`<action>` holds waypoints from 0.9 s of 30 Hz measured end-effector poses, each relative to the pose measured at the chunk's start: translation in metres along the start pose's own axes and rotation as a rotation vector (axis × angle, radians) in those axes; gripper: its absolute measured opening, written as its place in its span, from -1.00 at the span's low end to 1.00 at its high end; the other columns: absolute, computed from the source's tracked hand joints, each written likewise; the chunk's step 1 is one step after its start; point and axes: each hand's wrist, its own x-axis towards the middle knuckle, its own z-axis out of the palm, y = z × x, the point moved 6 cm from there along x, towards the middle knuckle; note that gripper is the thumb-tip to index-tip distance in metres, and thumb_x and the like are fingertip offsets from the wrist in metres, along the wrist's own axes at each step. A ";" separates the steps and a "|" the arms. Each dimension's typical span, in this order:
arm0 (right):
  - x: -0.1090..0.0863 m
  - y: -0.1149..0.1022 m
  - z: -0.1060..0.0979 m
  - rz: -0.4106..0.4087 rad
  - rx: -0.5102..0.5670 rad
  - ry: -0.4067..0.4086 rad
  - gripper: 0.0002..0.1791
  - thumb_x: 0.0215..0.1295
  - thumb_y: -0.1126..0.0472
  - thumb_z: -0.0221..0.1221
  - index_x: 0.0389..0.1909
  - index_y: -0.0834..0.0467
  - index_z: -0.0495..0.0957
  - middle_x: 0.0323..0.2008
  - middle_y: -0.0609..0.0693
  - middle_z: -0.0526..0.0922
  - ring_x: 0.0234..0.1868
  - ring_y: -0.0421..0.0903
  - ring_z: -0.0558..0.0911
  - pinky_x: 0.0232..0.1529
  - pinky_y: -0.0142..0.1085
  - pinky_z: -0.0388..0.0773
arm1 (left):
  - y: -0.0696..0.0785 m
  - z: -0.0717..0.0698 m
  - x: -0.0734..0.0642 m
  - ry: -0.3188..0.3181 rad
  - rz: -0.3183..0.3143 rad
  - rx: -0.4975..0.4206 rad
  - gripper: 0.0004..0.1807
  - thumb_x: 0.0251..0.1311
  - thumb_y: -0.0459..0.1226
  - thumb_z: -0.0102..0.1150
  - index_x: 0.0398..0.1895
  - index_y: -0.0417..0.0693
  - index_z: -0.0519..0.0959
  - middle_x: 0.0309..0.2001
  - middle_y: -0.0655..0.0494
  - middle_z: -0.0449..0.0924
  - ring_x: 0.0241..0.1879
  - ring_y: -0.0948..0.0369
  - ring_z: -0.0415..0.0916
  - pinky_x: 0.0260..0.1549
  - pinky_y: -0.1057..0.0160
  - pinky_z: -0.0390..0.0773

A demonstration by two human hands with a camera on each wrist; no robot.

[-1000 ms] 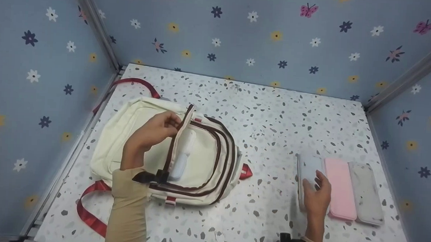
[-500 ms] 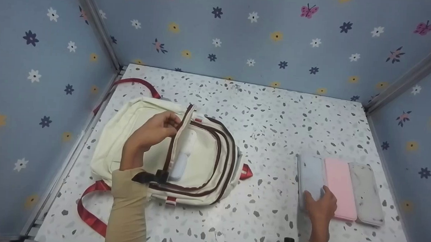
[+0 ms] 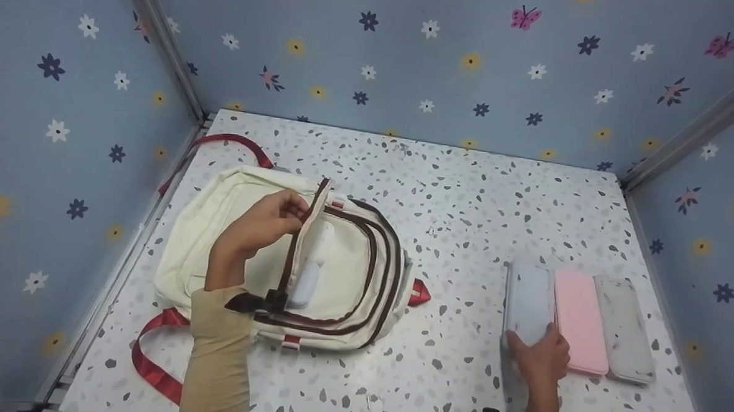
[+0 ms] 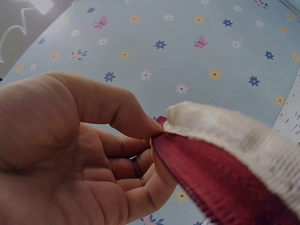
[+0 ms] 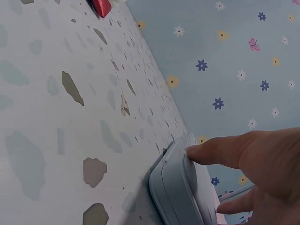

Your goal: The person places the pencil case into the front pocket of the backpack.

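Note:
A cream backpack (image 3: 202,223) with dark red zippers lies on the speckled table, its front pocket unzipped. My left hand (image 3: 264,223) pinches the raised edge of the pocket flap (image 4: 211,168) between thumb and fingers. Inside the pocket, a pale oblong object (image 3: 305,284) and a white one (image 3: 323,241) show partly behind the flap. On the right, my right hand (image 3: 540,356) grips the near end of a light blue hard case (image 3: 530,297), thumb on its left edge and fingers on its right. The right wrist view shows the thumb (image 5: 215,150) pressing the case's rim.
A pink case (image 3: 582,320) and a grey case (image 3: 625,329) lie side by side just right of the light blue one. Red straps (image 3: 155,364) trail from the backpack. Flower-patterned walls (image 3: 410,65) border the table (image 3: 454,197) on three sides.
My right hand has slid toward the near end of the light blue case and closed its thumb and fingers on the sides. The left hand keeps its hold on the flap.

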 end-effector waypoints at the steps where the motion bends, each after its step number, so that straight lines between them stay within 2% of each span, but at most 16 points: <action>1: -0.001 0.001 0.001 0.006 -0.005 -0.011 0.19 -0.15 -0.16 0.27 0.32 0.28 -0.27 0.17 0.45 -0.09 0.14 0.37 -0.03 0.03 0.22 -0.10 | 0.001 0.000 0.000 -0.001 -0.003 -0.003 -0.72 0.06 -0.54 -0.14 -0.11 -0.43 0.31 -0.18 -0.20 0.33 -0.25 0.07 0.30 -0.23 0.11 0.39; 5: -0.006 0.004 0.006 0.005 -0.002 -0.015 0.37 -0.32 -0.15 0.36 0.31 0.25 -0.40 0.15 0.48 -0.14 0.11 0.37 -0.04 -0.04 0.26 -0.03 | 0.015 0.003 -0.007 -0.007 -0.005 -0.007 -0.71 0.05 -0.56 -0.17 -0.11 -0.49 0.29 -0.17 -0.26 0.32 -0.24 0.04 0.30 -0.19 0.02 0.36; 8: -0.010 0.004 0.009 -0.024 0.013 0.021 0.37 -0.33 -0.04 0.39 0.31 0.25 -0.43 0.13 0.47 -0.14 0.10 0.34 -0.04 -0.04 0.24 -0.01 | 0.025 0.005 -0.012 -0.006 0.000 0.001 -0.71 0.03 -0.57 -0.18 -0.12 -0.51 0.29 -0.18 -0.28 0.32 -0.25 0.04 0.30 -0.20 0.06 0.38; 11: -0.011 0.003 0.010 -0.029 0.037 0.052 0.32 -0.30 0.05 0.39 0.31 0.24 -0.40 0.12 0.44 -0.12 0.09 0.30 -0.03 0.00 0.18 0.00 | 0.026 0.005 -0.012 -0.005 0.000 0.001 -0.71 0.03 -0.57 -0.17 -0.12 -0.51 0.29 -0.18 -0.28 0.32 -0.25 0.05 0.30 -0.21 0.08 0.38; 17: -0.011 0.001 0.005 0.001 0.092 0.085 0.21 -0.20 -0.02 0.34 0.34 0.19 -0.28 0.17 0.38 -0.09 0.15 0.27 -0.01 0.07 0.13 0.00 | 0.026 0.006 -0.013 -0.012 0.000 0.003 -0.71 0.05 -0.57 -0.19 -0.11 -0.52 0.27 -0.17 -0.30 0.31 -0.23 0.01 0.29 -0.20 0.03 0.36; 23: -0.013 -0.005 -0.005 -0.034 0.153 0.144 0.15 -0.18 -0.09 0.32 0.33 0.20 -0.16 0.20 0.32 -0.04 0.17 0.22 0.05 0.11 0.07 0.01 | 0.026 0.005 -0.014 -0.015 -0.003 0.014 -0.71 0.06 -0.56 -0.18 -0.10 -0.50 0.28 -0.16 -0.28 0.31 -0.23 0.02 0.29 -0.28 0.22 0.39; 27: -0.014 -0.007 -0.009 -0.058 0.177 0.163 0.10 -0.14 -0.09 0.30 0.32 0.22 -0.12 0.21 0.28 -0.02 0.18 0.19 0.06 0.13 0.04 -0.01 | 0.026 0.005 -0.014 -0.013 -0.005 0.019 -0.71 0.06 -0.56 -0.18 -0.10 -0.50 0.28 -0.17 -0.27 0.31 -0.23 0.03 0.29 -0.29 0.25 0.39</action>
